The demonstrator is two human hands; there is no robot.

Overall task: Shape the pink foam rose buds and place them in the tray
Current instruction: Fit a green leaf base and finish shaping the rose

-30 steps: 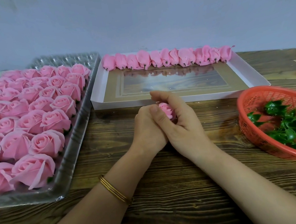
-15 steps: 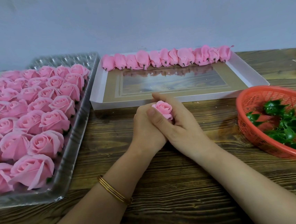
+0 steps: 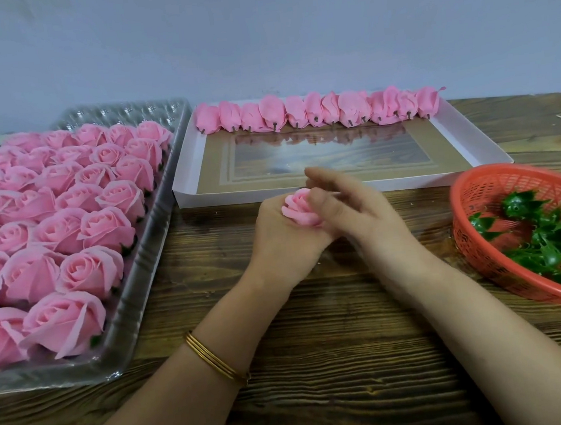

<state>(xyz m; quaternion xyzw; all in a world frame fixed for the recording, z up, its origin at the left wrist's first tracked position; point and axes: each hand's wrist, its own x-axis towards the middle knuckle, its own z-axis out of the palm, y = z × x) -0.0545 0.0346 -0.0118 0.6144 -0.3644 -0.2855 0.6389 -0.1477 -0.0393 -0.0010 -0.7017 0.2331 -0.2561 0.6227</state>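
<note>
Over the wooden counter (image 3: 321,362), a pink rose bud (image 3: 297,209) is cupped from below by the curled left hand (image 3: 282,243), so it cannot roll. The right hand (image 3: 358,215) is loosely spread and blurred. Its thumb is laid on the petals, likely to press them shut. Open roses (image 3: 72,266) are packed in the clear tray (image 3: 159,244) at the left, within reach. Green leaf bits (image 3: 541,235) are heaped in the red basket (image 3: 476,193) at the right. Farther off, shaped buds (image 3: 317,109) are lined along the white tray's (image 3: 471,149) far edge, so room is left in front.
</note>
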